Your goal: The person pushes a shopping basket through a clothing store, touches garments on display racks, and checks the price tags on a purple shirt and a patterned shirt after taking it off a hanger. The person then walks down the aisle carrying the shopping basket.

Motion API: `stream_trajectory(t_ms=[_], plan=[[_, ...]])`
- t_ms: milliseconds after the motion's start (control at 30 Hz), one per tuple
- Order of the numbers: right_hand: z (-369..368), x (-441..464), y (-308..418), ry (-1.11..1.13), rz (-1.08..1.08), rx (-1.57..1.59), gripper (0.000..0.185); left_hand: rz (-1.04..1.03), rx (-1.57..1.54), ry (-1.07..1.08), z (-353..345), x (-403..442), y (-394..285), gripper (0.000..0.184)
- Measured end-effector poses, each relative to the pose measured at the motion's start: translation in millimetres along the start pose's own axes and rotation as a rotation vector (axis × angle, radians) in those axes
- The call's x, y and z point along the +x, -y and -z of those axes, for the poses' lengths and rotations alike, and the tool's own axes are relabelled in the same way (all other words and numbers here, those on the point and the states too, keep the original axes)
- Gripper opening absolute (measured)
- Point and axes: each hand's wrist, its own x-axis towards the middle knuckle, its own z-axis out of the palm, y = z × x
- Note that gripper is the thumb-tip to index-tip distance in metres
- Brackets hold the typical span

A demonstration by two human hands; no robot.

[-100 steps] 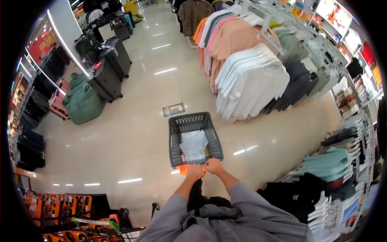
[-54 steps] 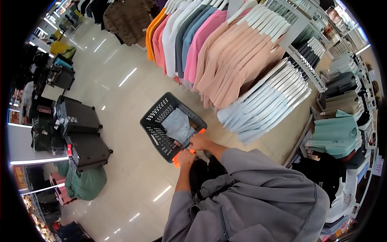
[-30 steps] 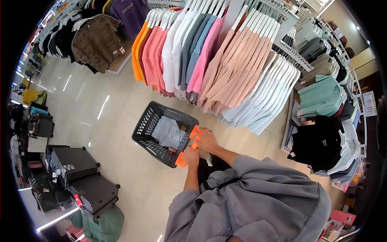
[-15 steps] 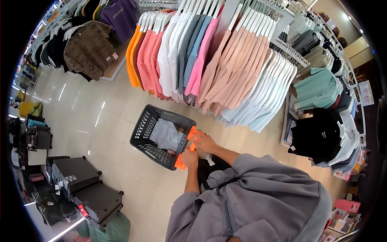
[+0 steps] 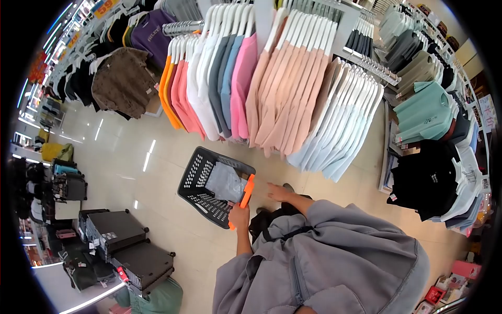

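Note:
A black perforated shopping basket (image 5: 194, 201) with an orange handle (image 5: 244, 194) is in front of me, just above the floor or on it; I cannot tell which. My left hand (image 5: 239, 215) is closed round the lower end of that handle. A folded light-grey garment (image 5: 226, 181) lies inside the basket. Off the handle, a short way to its right, my right hand (image 5: 277, 192) has its fingers loosely stretched out and holds nothing. Closest to it on the rack side hang peach garments (image 5: 282, 99) on white hangers.
Pale blue garments (image 5: 350, 125) and pink, white and orange ones hang along the rack ahead. A black T-shirt (image 5: 423, 178) and a mint T-shirt (image 5: 426, 112) hang at the right. Dark suitcases (image 5: 141, 261) stand at the lower left. Glossy tiled floor (image 5: 117, 172) runs between them.
My right hand has let go of the orange handle and drawn back to the right. My left hand still holds it. The view has shifted slightly, and the basket appears a little lower.

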Motion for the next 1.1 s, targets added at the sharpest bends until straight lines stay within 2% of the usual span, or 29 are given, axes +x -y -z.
stream_trajectory(t_ms=[33,100,133,233,300,367,433,500,567,600,667,767,800,900,933,1033,1100], plan=[[8,-3,-28,0.147,-0.082,-0.059,0.063,-0.004,0.011,-0.008,-2,0,1,0.029],[26,-4,-80,0.336,-0.178,-0.180,0.051,-0.041,-0.069,0.017,-4,1,3,0.029],[36,-12,-94,0.256,-0.208,-0.149,0.048,-0.009,-0.070,0.102,4,0,0,0.028],[71,-48,-121,0.069,-0.335,-0.059,0.042,-0.083,-0.180,0.132,-3,4,12,0.032],[68,-63,-170,0.094,-0.396,-0.013,0.042,-0.107,-0.247,0.183,-2,7,16,0.033],[19,-74,-267,-0.045,-0.295,0.045,0.042,-0.230,-0.142,-0.139,26,3,-12,0.030],[40,-129,-260,-0.165,-0.374,0.176,0.047,-0.289,-0.297,-0.252,57,6,-50,0.019],[18,-165,-287,-0.195,-0.677,0.303,0.046,-0.308,-0.433,-0.321,93,11,-99,0.013],[-10,-197,-315,-0.158,-0.759,0.294,0.041,-0.301,-0.542,-0.363,129,14,-149,0.010],[-6,-209,-305,-0.149,-0.758,0.304,0.041,-0.282,-0.568,-0.347,155,7,-180,0.011],[8,-235,-285,0.006,-0.911,0.444,0.038,-0.402,-0.606,-0.444,185,4,-219,0.012],[-9,-234,-289,-0.107,-0.819,0.520,0.034,-0.525,-0.624,-0.474,221,-4,-275,0.011],[-38,-224,-306,-0.250,-0.898,0.586,0.036,-0.533,-0.616,-0.468,226,-4,-289,0.011],[-159,-170,-404,-0.393,-0.684,0.422,0.039,-0.606,-0.621,-0.439,231,-1,-327,0.012],[-80,-198,-329,-0.373,-0.843,0.531,0.041,-0.625,-0.598,-0.439,230,0,-337,0.014],[-86,-207,-329,-0.405,-0.863,0.567,0.037,-0.678,-0.548,-0.451,224,2,-358,0.020],[-76,-217,-318,-0.401,-0.828,0.540,0.036,-0.650,-0.398,-0.536,227,-2,-372,0.020]])
